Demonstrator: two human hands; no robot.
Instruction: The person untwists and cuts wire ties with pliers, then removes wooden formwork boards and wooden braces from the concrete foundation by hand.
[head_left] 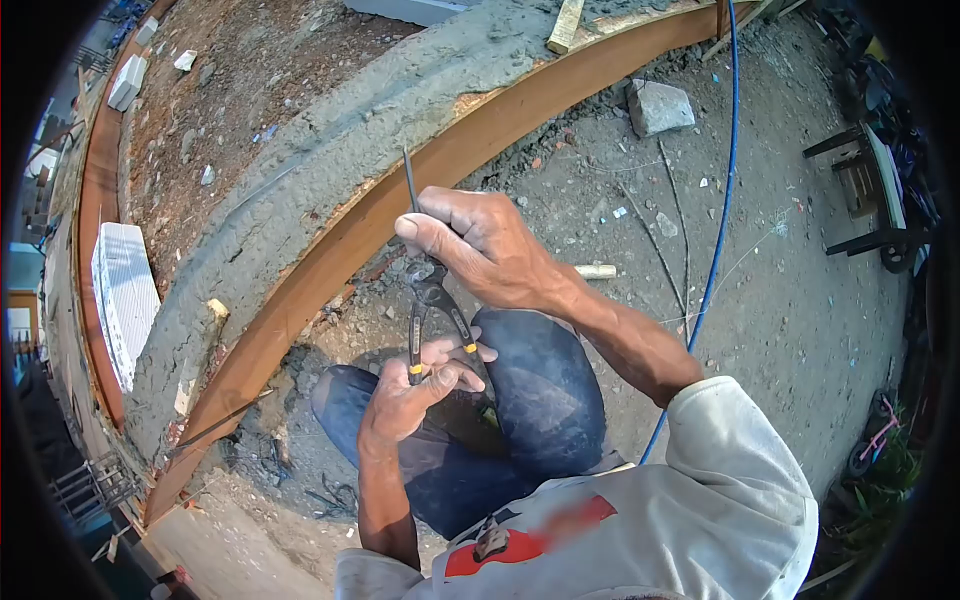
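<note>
A person crouches on bare ground (pixel 770 290) beside a curved board (pixel 300 290), a pair of pincers (pixel 427 290) held over the knees. The left hand (pixel 405 400) is loosely curled around the pincers' spread, yellow-banded handles; part of its grip lies behind them. The right hand (pixel 465 240), thumb against bent fingers, is closed on a thin, dark rod (pixel 409 175) that points up toward the board's upper edge. The rod's lower part is hidden by that hand, and whether the pincers' jaws bite on it cannot be made out.

Wet-looking concrete (pixel 350 130) runs along the board's far side, a short wooden piece (pixel 565 25) lying across it, cut off by the frame's top. A blue hose (pixel 727 170) crosses the ground to the right, partly covered by the right arm. A rough grey block (pixel 660 108) sits near the board. The shirt's (pixel 700 480) red print is partly blurred. At far right, dark legs support a pale-topped object (pixel 885 180), its full form hard to tell near the darkened rim.
</note>
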